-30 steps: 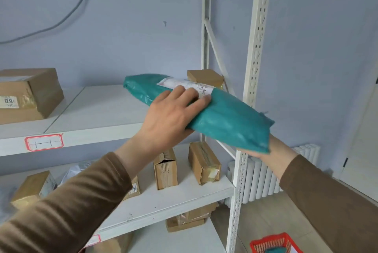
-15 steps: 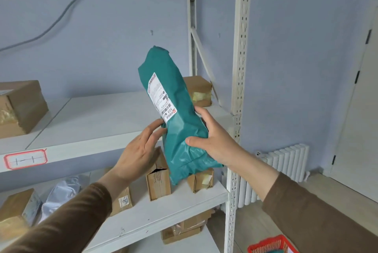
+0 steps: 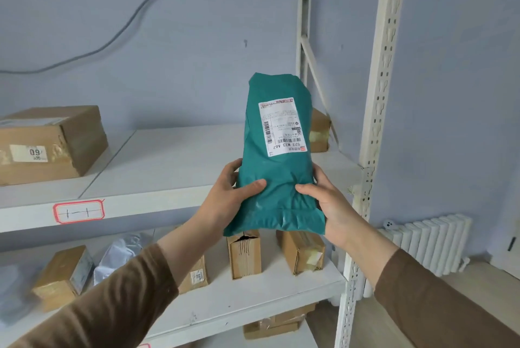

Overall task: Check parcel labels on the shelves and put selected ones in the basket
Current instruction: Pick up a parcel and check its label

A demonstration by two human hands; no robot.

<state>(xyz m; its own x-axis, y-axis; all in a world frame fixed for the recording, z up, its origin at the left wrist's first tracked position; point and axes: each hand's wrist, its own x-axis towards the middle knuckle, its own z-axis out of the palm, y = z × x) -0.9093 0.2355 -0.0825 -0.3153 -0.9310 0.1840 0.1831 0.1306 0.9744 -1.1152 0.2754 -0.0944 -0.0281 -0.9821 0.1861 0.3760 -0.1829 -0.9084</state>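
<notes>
A teal plastic mailer parcel [image 3: 277,179] stands upright in front of the white shelves [image 3: 168,162], its white shipping label [image 3: 282,127] facing me, printed upside down. My left hand [image 3: 228,198] grips its lower left side, thumb across the front. My right hand [image 3: 326,201] grips the lower right side, thumb also on the front. The basket is out of the frame.
A large cardboard box [image 3: 50,142] sits on the upper shelf at left, a smaller one [image 3: 319,134] behind the parcel. Several small boxes [image 3: 244,255] and a silver bag [image 3: 118,255] lie on the lower shelf. A shelf upright [image 3: 374,122] and a radiator [image 3: 427,243] stand at right.
The parcel has swung from lying tilted to upright with its label facing me. My left hand has closed onto its left side; both hands now hold its lower end.
</notes>
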